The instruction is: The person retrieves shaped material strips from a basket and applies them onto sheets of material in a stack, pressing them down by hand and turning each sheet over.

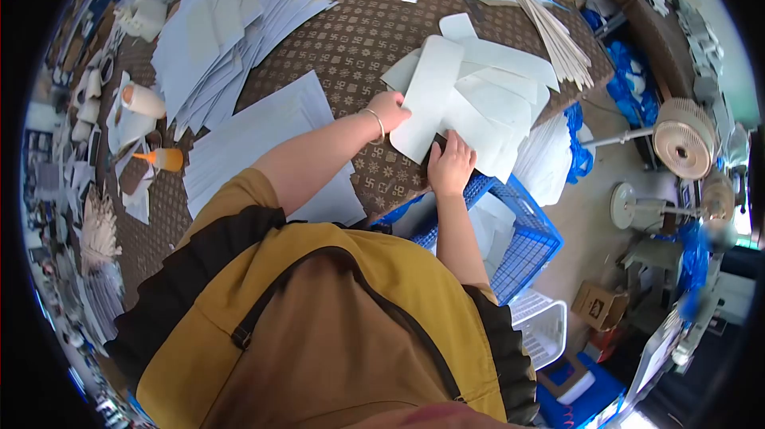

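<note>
A long white card piece (pixel 430 82) with rounded corners lies on top of a loose pile of white cut pieces (pixel 498 102) on the patterned table. At its left edge, my left hand (pixel 388 113) is closed with the fingertips on the card's border. My right hand (pixel 452 164) is by the card's lower right side, its fingers bent around a small dark block (pixel 434 148). Most of that block is hidden, so its kind does not show.
Stacks of white sheets (pixel 231 39) and a flat sheet pile (pixel 263 150) cover the table's left part. An orange-tipped glue bottle (pixel 166 160) lies farther left. Thin strips (pixel 550 31) are at the back right. A blue crate (pixel 530 238) stands below the table edge, near a fan (pixel 683 137).
</note>
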`<state>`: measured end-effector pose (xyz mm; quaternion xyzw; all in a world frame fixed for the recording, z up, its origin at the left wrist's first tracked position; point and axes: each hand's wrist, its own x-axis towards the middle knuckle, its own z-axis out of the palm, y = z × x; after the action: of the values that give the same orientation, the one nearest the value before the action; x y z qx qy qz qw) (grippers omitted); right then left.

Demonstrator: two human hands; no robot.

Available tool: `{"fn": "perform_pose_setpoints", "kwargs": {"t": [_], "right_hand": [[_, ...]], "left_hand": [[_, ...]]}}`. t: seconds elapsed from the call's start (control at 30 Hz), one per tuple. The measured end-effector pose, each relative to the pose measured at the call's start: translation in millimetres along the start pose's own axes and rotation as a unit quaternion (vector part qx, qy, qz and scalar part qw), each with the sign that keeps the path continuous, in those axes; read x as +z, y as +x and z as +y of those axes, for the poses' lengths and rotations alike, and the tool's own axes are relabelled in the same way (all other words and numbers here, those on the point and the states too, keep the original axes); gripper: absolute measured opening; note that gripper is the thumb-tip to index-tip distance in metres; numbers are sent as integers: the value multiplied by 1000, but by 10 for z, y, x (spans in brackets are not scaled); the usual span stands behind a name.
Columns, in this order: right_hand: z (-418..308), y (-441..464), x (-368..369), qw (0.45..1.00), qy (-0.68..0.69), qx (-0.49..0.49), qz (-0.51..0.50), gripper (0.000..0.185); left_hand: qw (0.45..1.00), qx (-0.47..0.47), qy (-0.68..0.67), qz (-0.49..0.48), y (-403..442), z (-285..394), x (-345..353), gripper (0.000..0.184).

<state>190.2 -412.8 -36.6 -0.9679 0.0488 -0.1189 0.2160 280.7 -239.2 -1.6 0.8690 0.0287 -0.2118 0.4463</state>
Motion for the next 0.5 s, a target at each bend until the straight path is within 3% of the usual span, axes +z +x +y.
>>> {"fn": "perform_pose_setpoints", "kwargs": {"t": [0.07,0.13,0.2,0.33,0.5], "right_hand": [[20,50,-34,998,16,10,-58,45],[-3,123,-83,997,-1,24,-76,45],[-29,199,-129,992,-43,28,-115,45],[-56,316,-185,988,-90,12,-123,45],[-356,280,-342,980,-147,-13,-136,45]], "left_hand": [[999,-14,-35,-29,31,81,-115,36],[921,6,-380,-78,-10,215,-395,20],[859,75,-495,-108,-304,516,-753,12],[808,155,-556,-121,-957,560,-1406,25],[769,195,-605,66,-1969,177,-1587,24]]}}
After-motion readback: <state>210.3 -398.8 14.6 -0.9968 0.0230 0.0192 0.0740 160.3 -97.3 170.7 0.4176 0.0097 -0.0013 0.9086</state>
